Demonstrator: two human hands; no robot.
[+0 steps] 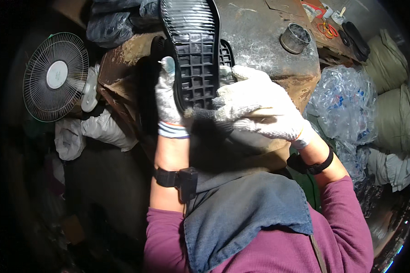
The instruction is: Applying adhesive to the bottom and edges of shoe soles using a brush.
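A black shoe sole (196, 59) is held up with its hollow, gridded face toward me; the part at its far end looks glossy and ridged. My left hand (167, 95), in a white knit glove, grips its left edge, thumb pointing up. In my right hand (262, 102), also gloved, is a brush (265, 112) with a pale wooden handle. The brush's bristle end lies across the sole's near, heel end. Another black gridded sole (226, 54) shows partly behind the held one.
A metal can (295, 38) stands on the worn bench (259, 27). Red-handled scissors (327, 31) and dark soles (356, 42) lie at the back right. A fan (56, 75) stands left; clear plastic bags (344, 102) and stuffed sacks (395, 118) pile up right.
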